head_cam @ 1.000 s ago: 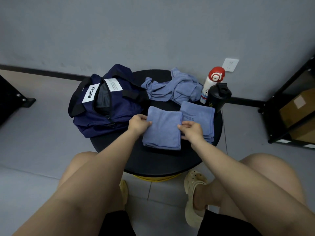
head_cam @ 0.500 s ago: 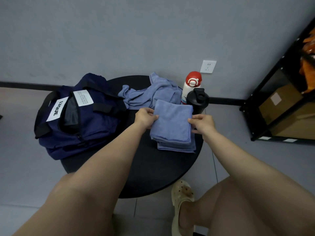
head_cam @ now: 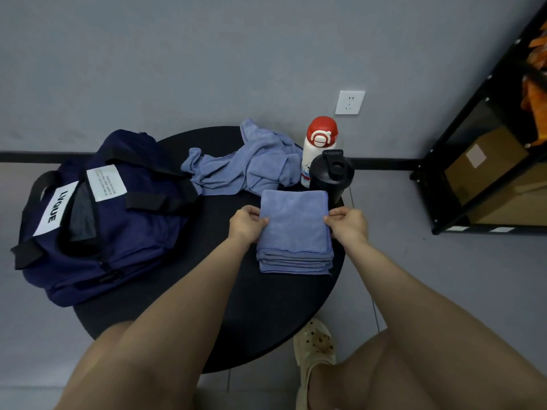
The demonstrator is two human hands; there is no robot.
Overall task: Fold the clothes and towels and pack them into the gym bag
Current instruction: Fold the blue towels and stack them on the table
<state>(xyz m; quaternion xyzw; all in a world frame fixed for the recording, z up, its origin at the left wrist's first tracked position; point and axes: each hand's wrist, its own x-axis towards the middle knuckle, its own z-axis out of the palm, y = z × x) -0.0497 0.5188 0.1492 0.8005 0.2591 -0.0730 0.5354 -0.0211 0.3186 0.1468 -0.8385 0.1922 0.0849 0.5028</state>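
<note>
Stack of folded blue towels [head_cam: 296, 232] gripped at its sides by left hand [head_cam: 245, 224] and right hand [head_cam: 349, 224], gym bag [head_cam: 97, 220] left of the hands, unfolded blue cloth [head_cam: 251, 167] lay beyond them.

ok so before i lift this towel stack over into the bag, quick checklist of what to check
1. Both hands on the stack: ok. The left hand and right hand grip opposite sides of the folded towels.
2. Stack squared up: ok, the edges line up, resting on the round table.
3. Gym bag open: ok, the zip gap shows a dark interior, though it looks narrow.
4. Room inside the bag: cannot tell.
5. Bottles clear of the lift: not ok. The black shaker stands right against the stack's far corner, with the white bottle just behind it.
6. All items folded: not ok, the crumpled blue cloth lies unfolded.
</note>
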